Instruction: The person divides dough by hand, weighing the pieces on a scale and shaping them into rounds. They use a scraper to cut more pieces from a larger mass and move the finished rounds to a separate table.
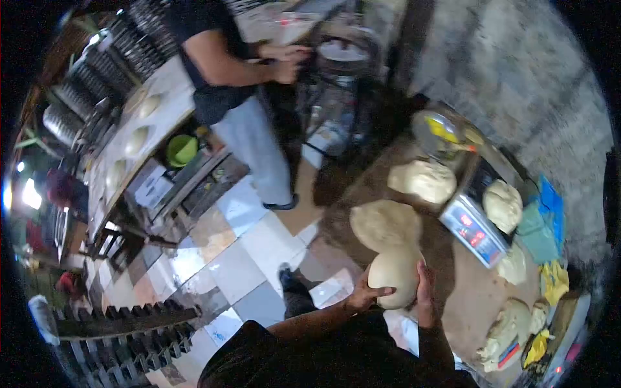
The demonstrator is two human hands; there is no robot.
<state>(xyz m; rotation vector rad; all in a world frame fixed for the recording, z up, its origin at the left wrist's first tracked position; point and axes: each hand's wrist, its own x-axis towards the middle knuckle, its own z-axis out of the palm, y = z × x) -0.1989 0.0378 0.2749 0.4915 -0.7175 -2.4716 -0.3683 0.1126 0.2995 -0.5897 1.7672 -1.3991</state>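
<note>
A smooth, pale ball of dough [393,277] is held between both hands at the near edge of a brown table. My left hand [371,295] is pressed on its left side, with the thumb over the front. On its right side lies my right hand [424,292], fingers pointing up along the dough. A flatter dough piece [385,224] rests on the table just beyond and meets the ball. Farther back lies a lumpy dough mass [423,181]. To the right, a digital scale [474,231] with a lit display stands beside another dough lump [502,205].
Another person [249,110] stands beyond at a dark machine [344,58]. A long table [165,97] with dough balls is at the left. More dough [508,333], a dough-cutter-like red and blue item and yellow plastic [554,284] lie at the right. A slatted rack [129,330] is at lower left.
</note>
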